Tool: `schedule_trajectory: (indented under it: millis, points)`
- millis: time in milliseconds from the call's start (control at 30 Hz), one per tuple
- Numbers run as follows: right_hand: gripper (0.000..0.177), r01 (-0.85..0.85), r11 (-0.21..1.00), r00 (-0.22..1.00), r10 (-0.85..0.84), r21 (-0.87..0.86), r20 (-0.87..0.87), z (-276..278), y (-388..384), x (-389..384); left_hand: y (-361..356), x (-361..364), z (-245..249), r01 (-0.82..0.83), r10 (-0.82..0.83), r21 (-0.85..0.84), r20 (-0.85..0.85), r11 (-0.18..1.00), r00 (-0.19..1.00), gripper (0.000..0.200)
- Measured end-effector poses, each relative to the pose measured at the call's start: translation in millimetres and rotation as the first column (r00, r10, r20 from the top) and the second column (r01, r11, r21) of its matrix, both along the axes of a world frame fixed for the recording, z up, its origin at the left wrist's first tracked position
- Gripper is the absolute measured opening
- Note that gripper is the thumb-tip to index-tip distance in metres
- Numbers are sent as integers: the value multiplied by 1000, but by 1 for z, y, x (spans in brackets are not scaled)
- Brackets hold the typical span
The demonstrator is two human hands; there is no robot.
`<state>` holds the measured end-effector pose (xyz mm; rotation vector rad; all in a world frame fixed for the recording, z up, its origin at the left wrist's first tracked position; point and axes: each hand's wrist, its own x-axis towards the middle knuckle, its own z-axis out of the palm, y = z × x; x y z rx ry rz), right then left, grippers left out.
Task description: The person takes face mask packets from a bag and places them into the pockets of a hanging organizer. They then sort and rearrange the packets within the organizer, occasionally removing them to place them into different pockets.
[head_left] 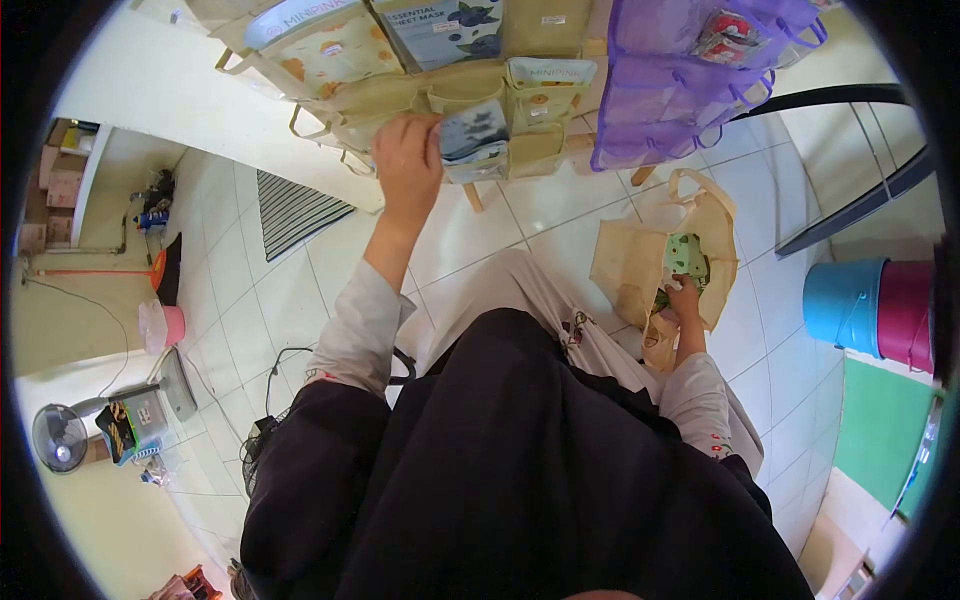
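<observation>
My left hand point(408, 165) pinches the edge of a blue-grey packet point(473, 135) in front of the lower pockets of a beige hanging organizer point(370, 103). Sheet mask packets point(440, 32) fill the upper pockets, and a smaller packet point(550, 73) stands in a pocket to the right. Down at the right, my right hand point(683, 298) reaches into an open beige bag point(618, 262) on the floor. Its fingers are closed on a green patterned packet point(688, 256) inside the bag.
A purple organizer point(640, 90) hangs right of the beige one. Blue point(843, 300) and maroon point(905, 310) buckets stand at the right, below a curved black frame point(850, 215). At the left are a striped mat point(295, 212), a pink container point(168, 327) and a fan point(62, 437).
</observation>
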<state>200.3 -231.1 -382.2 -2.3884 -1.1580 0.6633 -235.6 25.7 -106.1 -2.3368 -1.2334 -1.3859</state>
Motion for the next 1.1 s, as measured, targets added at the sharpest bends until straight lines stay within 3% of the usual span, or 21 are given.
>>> schedule_trajectory:
  millis: [133, 200, 333, 433, 467, 600, 767, 900, 933, 1033, 1100]
  points:
    - [39, 0, 1000, 1000, 0, 2, -5, -1, -3, -2, -12, -25, 63, 11, -6, -13, 325, 1000, 946, 10]
    - [41, 0, 1000, 1000, 0, -6, -7, 2, -1, -2, -20, -42, 101, 11, 8, -47, 376, 999, 926, 11]
    - [43, 12, 999, 1000, -12, 50, -14, -1, 0, -3, -28, -63, 161, -10, 38, -92, 310, 996, 950, 11]
    - [42, -14, 1000, 1000, 14, 24, 26, -6, 4, 1, -33, -63, 208, -36, 30, 122, 52, 992, 998, 21]
    - [42, -34, 999, 998, 33, 24, 59, 0, 6, -2, -37, -61, 222, -42, 35, 91, 82, 995, 996, 22]
    - [40, 41, 998, 999, -40, 43, -16, -14, 8, -2, -36, -75, 280, -109, 93, 260, 73, 959, 993, 17]
    - [40, 92, 996, 993, -93, -12, -74, -7, 0, -8, 5, -114, 359, -144, 38, 559, 197, 817, 980, 14]
    - [39, 141, 989, 975, -145, -35, -169, 15, 0, -15, 64, -122, 397, -79, -161, 676, 286, 733, 945, 14]
    - [39, 162, 986, 965, -167, -38, -202, 28, 2, -20, 82, -127, 400, -127, -91, 690, 271, 713, 958, 15]
    - [36, 34, 998, 993, -28, 53, -114, -10, 3, -3, 123, -129, 411, -207, -94, 690, 371, 694, 924, 17]
    - [36, 100, 995, 985, -97, 20, -142, 1, -2, -8, 145, -131, 417, -198, -166, 681, 430, 705, 888, 20]
